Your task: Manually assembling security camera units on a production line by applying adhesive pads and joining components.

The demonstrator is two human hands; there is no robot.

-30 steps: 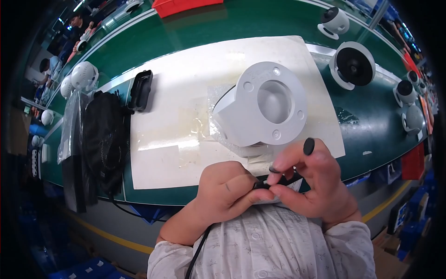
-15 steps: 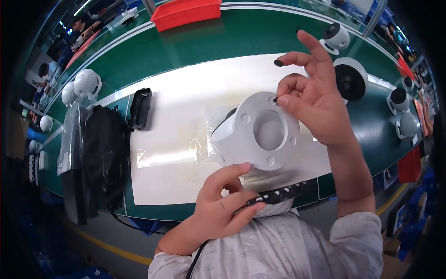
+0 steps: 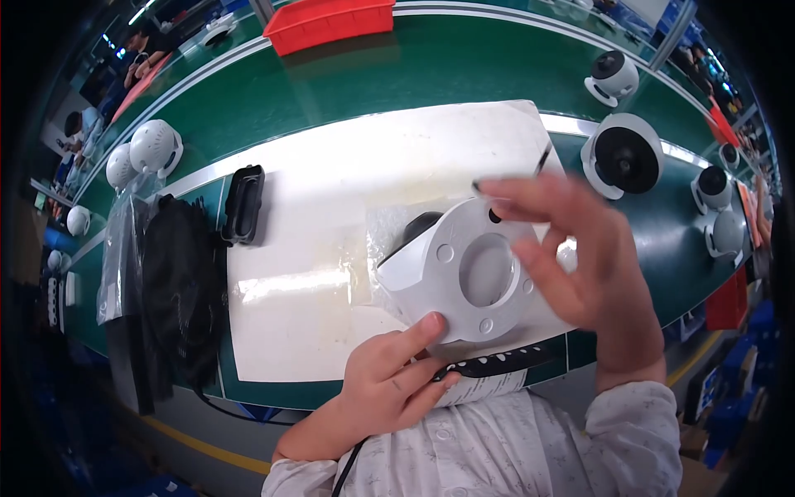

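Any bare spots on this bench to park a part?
White sheet, between black tray and clear wrap; green bench, between red bin and sheet's far edge. Crowded: near edge, with left hand, right hand and white housing; left end, with black bag.

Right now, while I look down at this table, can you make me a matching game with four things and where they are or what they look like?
Things:
1. red plastic bin
2. black strip with white spots
3. white ring-shaped base
4. small black open tray

Clues:
A. has a big round hole
B. pinched in the left hand
C. at the table's far side
D. by the white sheet's left edge

Pairs: 1-C, 2-B, 3-A, 4-D
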